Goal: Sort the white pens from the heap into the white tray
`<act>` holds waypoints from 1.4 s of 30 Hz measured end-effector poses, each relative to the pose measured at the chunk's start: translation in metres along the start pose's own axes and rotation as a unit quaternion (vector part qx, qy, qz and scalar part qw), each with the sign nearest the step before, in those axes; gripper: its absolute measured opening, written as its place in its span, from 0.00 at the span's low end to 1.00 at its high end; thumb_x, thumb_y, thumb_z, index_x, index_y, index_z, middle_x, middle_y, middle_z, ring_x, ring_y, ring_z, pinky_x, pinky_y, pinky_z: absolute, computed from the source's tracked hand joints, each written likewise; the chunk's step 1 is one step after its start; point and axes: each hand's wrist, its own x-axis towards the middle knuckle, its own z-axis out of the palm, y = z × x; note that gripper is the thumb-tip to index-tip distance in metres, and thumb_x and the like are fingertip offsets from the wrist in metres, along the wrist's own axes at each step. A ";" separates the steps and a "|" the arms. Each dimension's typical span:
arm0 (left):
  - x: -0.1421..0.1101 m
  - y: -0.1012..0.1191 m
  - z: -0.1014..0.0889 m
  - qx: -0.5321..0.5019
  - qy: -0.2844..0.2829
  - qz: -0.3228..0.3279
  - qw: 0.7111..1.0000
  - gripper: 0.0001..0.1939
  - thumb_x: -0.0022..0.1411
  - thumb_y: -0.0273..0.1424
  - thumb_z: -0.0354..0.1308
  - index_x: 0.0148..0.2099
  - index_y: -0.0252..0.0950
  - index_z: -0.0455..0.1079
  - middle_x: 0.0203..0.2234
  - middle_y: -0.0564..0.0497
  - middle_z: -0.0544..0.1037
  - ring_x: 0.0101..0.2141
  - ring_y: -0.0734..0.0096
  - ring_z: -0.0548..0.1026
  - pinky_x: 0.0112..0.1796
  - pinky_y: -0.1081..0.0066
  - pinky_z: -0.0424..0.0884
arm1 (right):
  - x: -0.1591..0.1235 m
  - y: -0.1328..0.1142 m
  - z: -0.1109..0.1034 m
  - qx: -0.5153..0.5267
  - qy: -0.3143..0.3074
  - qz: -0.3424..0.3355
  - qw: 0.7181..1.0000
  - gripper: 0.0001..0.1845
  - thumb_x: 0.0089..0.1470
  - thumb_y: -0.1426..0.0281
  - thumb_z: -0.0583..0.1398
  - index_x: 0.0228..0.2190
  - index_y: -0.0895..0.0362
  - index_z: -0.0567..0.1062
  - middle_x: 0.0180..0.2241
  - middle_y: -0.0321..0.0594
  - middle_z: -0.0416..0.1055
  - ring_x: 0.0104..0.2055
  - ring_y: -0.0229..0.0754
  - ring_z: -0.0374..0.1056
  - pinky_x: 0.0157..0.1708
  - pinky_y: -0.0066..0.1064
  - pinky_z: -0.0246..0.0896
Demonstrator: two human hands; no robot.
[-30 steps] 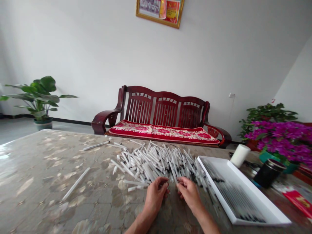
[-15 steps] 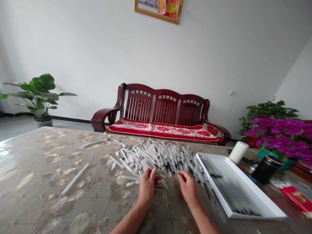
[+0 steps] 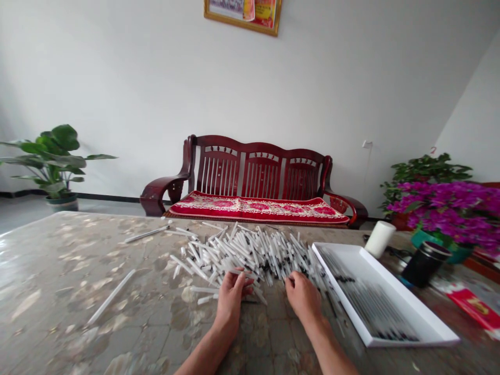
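White plastic tubes (image 3: pixel 250 255) with black-marked ends lie in a loose, crossed pile at the middle of the marble-patterned table (image 3: pixel 58 260), toward its far edge. Proceeding from left to right: one loose tube (image 3: pixel 111 297) lies apart from the pile on the left part of the tabletop, and a stray tube (image 3: pixel 146 234) lies near the far edge, just left of the pile. My left hand (image 3: pixel 230 297) is partly closed, its fingers curled against tubes at the near edge of the pile; I cannot tell from this view whether it grips one. My right hand (image 3: pixel 302 298) is also partly closed, its fingers at the pile's near right edge, and I cannot tell whether it holds anything. To the right of that hand sits a white tray (image 3: pixel 406 299), with dark-tipped tubes (image 3: pixel 371 302) laid parallel inside it. Past the tray's far end stand a white cup (image 3: pixel 379 238) and a black canister (image 3: pixel 425 263), and a red packet (image 3: pixel 474 308) lies near the table's right edge.
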 end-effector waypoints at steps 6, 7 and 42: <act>0.002 -0.001 -0.002 -0.039 0.016 -0.004 0.999 0.23 0.43 0.42 0.72 0.38 0.37 0.68 0.27 0.55 0.76 0.27 0.71 0.78 0.31 0.69 0.77 | -0.002 0.003 -0.005 -0.009 -0.010 0.002 1.000 0.12 0.64 0.69 0.55 0.34 0.55 0.78 0.36 0.43 0.82 0.38 0.42 0.77 0.30 0.28 0.52; 0.002 -0.001 -0.002 -0.041 0.018 -0.004 0.999 0.23 0.43 0.42 0.72 0.38 0.37 0.68 0.28 0.54 0.76 0.27 0.71 0.78 0.31 0.69 0.77 | -0.002 0.002 -0.005 -0.010 -0.005 -0.002 1.000 0.12 0.65 0.67 0.55 0.35 0.55 0.78 0.36 0.43 0.82 0.38 0.42 0.77 0.30 0.27 0.52; 0.007 0.011 -0.003 -0.151 0.075 -0.061 0.984 0.09 0.64 0.27 0.61 0.32 0.37 0.65 0.23 0.52 0.77 0.27 0.69 0.82 0.33 0.68 0.81 | -0.020 -0.007 -0.028 0.426 -0.108 -0.101 0.893 0.12 0.45 0.59 0.52 0.17 0.51 0.60 0.16 0.29 0.49 0.20 0.36 0.47 0.21 0.27 0.45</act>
